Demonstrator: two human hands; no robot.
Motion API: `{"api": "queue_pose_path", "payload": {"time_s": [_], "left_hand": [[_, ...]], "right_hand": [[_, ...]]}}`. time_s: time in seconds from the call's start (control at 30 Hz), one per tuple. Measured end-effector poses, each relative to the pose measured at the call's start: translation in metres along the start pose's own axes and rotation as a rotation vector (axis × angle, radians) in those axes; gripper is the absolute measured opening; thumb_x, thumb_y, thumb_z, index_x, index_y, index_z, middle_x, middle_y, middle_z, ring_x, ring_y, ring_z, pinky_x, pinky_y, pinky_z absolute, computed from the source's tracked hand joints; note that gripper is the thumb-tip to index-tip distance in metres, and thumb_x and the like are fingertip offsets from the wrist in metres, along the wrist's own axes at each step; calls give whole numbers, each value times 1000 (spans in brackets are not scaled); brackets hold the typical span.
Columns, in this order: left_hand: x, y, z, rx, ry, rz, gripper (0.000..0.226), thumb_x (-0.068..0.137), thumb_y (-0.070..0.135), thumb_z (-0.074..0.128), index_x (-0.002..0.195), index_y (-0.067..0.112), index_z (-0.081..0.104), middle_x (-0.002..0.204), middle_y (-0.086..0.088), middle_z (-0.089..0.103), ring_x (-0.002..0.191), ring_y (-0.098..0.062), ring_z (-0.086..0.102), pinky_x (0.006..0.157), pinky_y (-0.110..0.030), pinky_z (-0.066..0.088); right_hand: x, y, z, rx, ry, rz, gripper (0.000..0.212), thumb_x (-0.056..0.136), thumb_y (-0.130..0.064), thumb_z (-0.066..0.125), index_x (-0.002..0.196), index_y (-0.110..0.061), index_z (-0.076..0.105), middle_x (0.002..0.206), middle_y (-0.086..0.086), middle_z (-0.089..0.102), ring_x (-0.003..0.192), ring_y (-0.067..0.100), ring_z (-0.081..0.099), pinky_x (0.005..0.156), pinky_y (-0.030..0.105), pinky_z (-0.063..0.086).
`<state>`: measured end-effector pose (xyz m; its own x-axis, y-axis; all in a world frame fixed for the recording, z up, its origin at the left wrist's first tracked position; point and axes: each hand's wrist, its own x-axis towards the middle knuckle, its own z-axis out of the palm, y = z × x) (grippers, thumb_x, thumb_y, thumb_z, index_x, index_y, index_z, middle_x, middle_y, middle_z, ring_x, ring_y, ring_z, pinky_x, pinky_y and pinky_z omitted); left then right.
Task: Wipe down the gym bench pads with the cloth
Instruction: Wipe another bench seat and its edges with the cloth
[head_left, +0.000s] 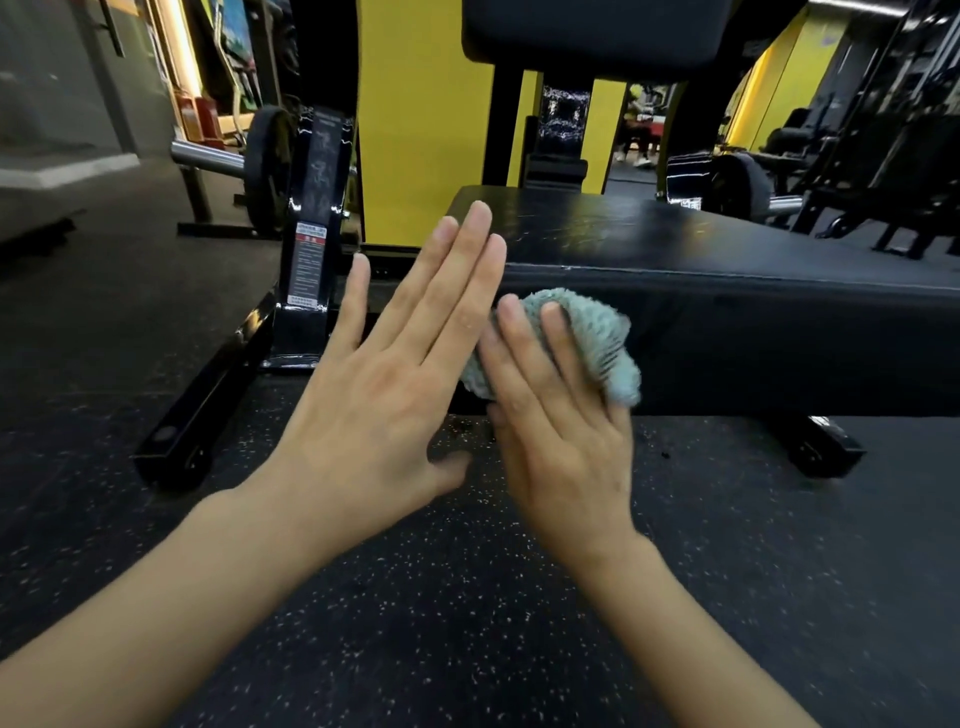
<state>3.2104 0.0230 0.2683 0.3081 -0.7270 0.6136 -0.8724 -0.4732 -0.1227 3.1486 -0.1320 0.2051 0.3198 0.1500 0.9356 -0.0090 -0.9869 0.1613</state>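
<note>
The black seat pad (701, 249) of a gym bench lies across the middle of the head view, its front side facing me. My right hand (561, 431) presses a bunched grey-green cloth (597, 332) against that front side with fairly straight fingers; its thumb is hidden. My left hand (395, 374) is held flat with straight fingers just left of the cloth, in front of the pad's left corner, holding nothing. Whether it touches the pad I cannot tell. A second black pad (597, 36) stands above at the top edge.
The bench's black frame leg (208, 395) runs along the speckled rubber floor (467, 623) at the left, and a foot (826, 447) sticks out at the right. A barbell with a plate (265, 166) stands behind left, another plate (743, 187) behind right. Yellow panels (415, 130) rise behind the bench.
</note>
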Motion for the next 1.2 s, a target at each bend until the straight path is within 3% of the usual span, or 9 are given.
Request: {"api": "queue_pose_path", "payload": {"time_s": [0.1,0.2,0.37,0.5,0.6,0.73,0.9,1.07,1.2], "left_hand": [[2,6,3,15,25,-19,133,59,43,79,157,5,-3,165,-10,-10,153,-23,-9,122,-54,-2],[3,11,5,41,37,-25,130,63,50,74,156,3,-4,165,-11,-10,152,-25,-9,122,-54,-3],[2,14,8,88,50,-7,123,69,48,72,156,4,-2,165,-11,-8,152,-26,-9,122,-54,-4],[-1,17,12,119,58,36,114,74,40,73,157,5,4,166,-10,-3,153,-25,-6,122,-52,-3],[-4,22,17,119,67,85,98,83,38,64,157,5,9,166,-9,0,153,-23,-3,123,-47,1],[-3,25,18,120,86,110,82,90,42,43,156,4,12,166,-10,5,153,-24,3,124,-44,4],[3,17,14,208,68,190,78,92,40,41,156,4,15,165,-10,7,153,-24,6,124,-44,4],[14,18,8,261,39,285,76,93,41,38,157,7,15,166,-8,8,153,-21,7,124,-44,4],[20,21,8,293,26,332,75,94,41,37,157,8,14,166,-7,7,153,-20,6,124,-46,4]], "right_hand": [[-1,21,-8,-87,-5,29,47,107,-23,39,151,-15,23,157,-9,19,151,12,7,123,42,7],[-7,38,-16,-95,11,101,45,108,-22,33,151,-12,24,157,-5,20,151,14,7,121,47,7],[-18,69,-33,-8,125,370,45,108,-15,31,150,-1,28,157,16,26,150,21,9,120,59,10],[-8,45,-22,170,244,503,44,105,-8,33,145,12,31,154,29,26,147,29,9,118,64,11],[-2,20,-10,191,247,489,46,103,-6,35,146,9,29,156,23,26,149,27,6,120,61,10],[-7,7,0,148,136,318,45,105,-9,37,148,-2,26,157,3,24,151,20,5,121,57,12],[-18,44,-19,11,27,115,52,103,-7,46,150,-10,25,156,-5,23,151,17,13,121,49,19],[-31,83,-36,-34,80,226,48,105,-5,40,151,-9,27,156,-1,26,151,17,13,121,52,17],[-36,113,-51,3,185,412,44,105,-1,36,148,3,31,156,20,31,149,23,14,119,60,18]]}}
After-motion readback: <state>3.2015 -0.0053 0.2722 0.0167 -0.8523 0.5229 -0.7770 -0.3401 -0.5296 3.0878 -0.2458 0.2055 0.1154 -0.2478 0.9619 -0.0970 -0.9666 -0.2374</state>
